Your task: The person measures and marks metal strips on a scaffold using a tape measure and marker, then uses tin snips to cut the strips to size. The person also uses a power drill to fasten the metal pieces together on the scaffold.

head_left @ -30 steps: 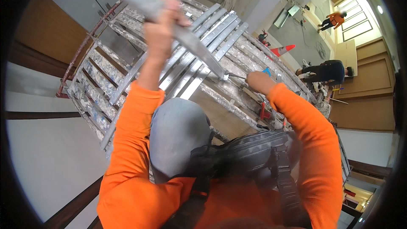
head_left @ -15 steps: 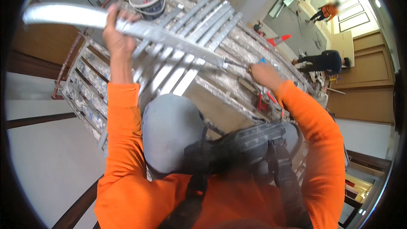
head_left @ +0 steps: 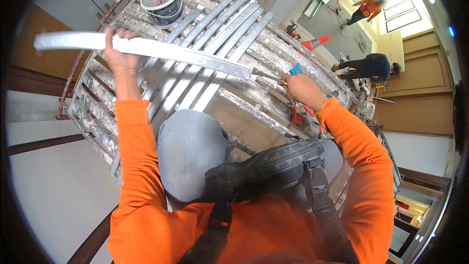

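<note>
My left hand (head_left: 121,57) grips a long silvery metal channel (head_left: 181,55) near its left part, fingers wrapped over its upper edge. The channel slants across in front of me, its right end lower. In my closed right hand (head_left: 304,89) is a slim metal hand tool (head_left: 268,75); its dark head touches or nearly touches the channel's right end. I cannot tell its exact kind, as the fist hides the handle. Beneath the held piece, several similar metal strips (head_left: 228,28) lie side by side on the paint-splashed slatted platform (head_left: 273,56).
A white-and-dark bucket (head_left: 161,7) stands at the platform's far left. Red-handled tools (head_left: 297,116) and a blue object (head_left: 296,69) lie near my right hand. Beyond are an orange cone (head_left: 316,43), a bending person in dark clothes (head_left: 373,67) and another in orange (head_left: 367,10).
The held channel has shifted left and its left end has dropped a little. Both hands keep their grips, moving slightly left. The person in orange has changed posture.
</note>
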Action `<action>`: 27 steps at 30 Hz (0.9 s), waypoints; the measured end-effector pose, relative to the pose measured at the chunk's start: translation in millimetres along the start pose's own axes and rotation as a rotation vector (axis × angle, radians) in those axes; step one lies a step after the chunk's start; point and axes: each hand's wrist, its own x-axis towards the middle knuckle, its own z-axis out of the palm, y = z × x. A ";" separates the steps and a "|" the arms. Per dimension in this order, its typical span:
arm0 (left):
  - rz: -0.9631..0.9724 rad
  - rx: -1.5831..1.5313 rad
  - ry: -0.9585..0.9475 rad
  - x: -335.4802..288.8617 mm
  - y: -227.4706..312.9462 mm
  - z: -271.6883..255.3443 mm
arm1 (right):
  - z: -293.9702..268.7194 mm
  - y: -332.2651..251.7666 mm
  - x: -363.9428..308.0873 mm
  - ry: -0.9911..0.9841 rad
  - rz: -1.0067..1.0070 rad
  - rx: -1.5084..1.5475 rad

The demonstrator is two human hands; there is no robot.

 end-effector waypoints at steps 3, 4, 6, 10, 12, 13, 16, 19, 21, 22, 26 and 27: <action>0.126 0.900 -0.010 -65.9 -88.3 104.8 | 34.0 14.8 37.4 -0.310 0.078 -0.188; 0.214 0.881 -0.330 -83.4 -110.4 129.8 | 41.6 13.7 46.8 -0.312 0.043 -0.198; 0.306 0.975 -0.476 -78.1 -108.7 144.2 | 50.4 10.0 60.3 -0.308 -0.022 -0.209; 0.204 0.374 -0.273 -1.1 14.8 107.5 | 21.8 -9.9 18.4 0.009 -0.100 0.189; 0.140 0.212 -0.087 31.8 85.3 49.4 | -7.9 -19.2 0.7 0.169 -0.335 0.410; 0.194 0.266 0.174 37.3 72.9 20.2 | -15.1 -22.4 -3.0 0.223 -0.341 0.389; 0.171 0.034 0.276 21.8 48.2 -24.9 | -23.7 -29.3 1.7 0.207 -0.241 0.252; 0.082 0.160 0.055 -23.3 -1.6 32.8 | 6.0 -8.3 24.6 -0.117 0.044 -0.043; 0.099 0.637 0.032 -63.2 -60.1 92.5 | 32.0 1.1 41.1 -0.296 0.035 -0.183; 0.241 1.034 -0.186 -72.1 -76.2 86.9 | 17.8 -26.2 49.5 -0.342 0.039 -0.213; 0.310 0.678 -0.348 -53.9 -47.7 127.6 | 32.5 -21.1 47.4 -0.274 -0.078 -0.142; 0.278 0.414 -0.259 -40.5 -18.1 128.7 | 23.7 -18.3 25.9 -0.193 -0.124 0.050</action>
